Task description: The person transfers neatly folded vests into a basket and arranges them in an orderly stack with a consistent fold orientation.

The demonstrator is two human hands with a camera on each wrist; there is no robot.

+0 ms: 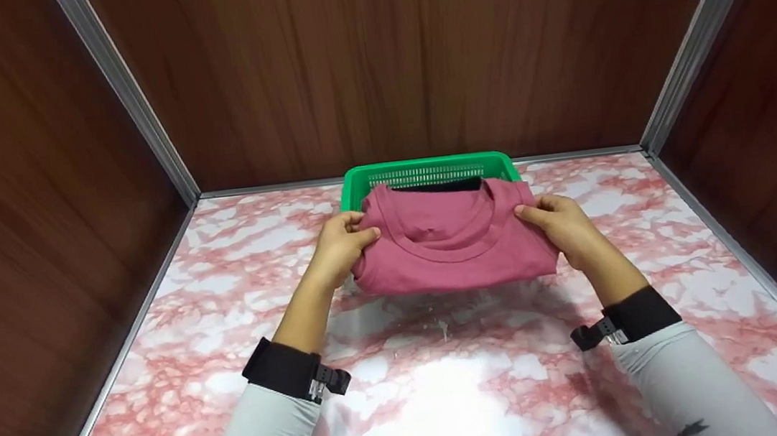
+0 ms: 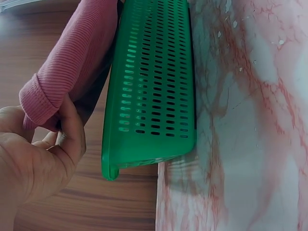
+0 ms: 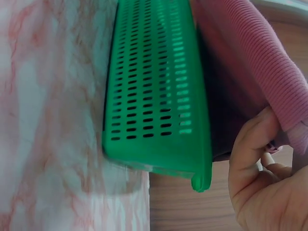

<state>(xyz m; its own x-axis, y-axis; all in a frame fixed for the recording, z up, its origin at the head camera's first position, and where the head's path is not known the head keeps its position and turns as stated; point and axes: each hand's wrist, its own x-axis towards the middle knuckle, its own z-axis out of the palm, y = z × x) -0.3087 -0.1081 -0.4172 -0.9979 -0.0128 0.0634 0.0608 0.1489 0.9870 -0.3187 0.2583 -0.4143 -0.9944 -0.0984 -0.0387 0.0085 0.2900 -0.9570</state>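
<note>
A folded pink T-shirt [image 1: 436, 263], its round neckline facing up, is held between both hands over the front of a green basket [image 1: 426, 163]. My left hand [image 1: 342, 248] pinches the shirt's left edge, thumb on top and fingers underneath. At the opposite edge my right hand [image 1: 562, 225] pinches it the same way. Both wrist views show the ribbed edge of the pink T-shirt [image 2: 72, 62] gripped just above the rim of the slotted green basket [image 3: 144, 96]. Dark cloth [image 3: 224, 115] shows beneath the shirt at the basket's top.
The basket stands at the back of a table [image 1: 240, 320] with a red-and-white marbled surface. A brown wood-grain panel [image 1: 373, 68] rises right behind it, with similar panels at left [image 1: 34, 212] and right [image 1: 766, 99], joined by metal corner strips.
</note>
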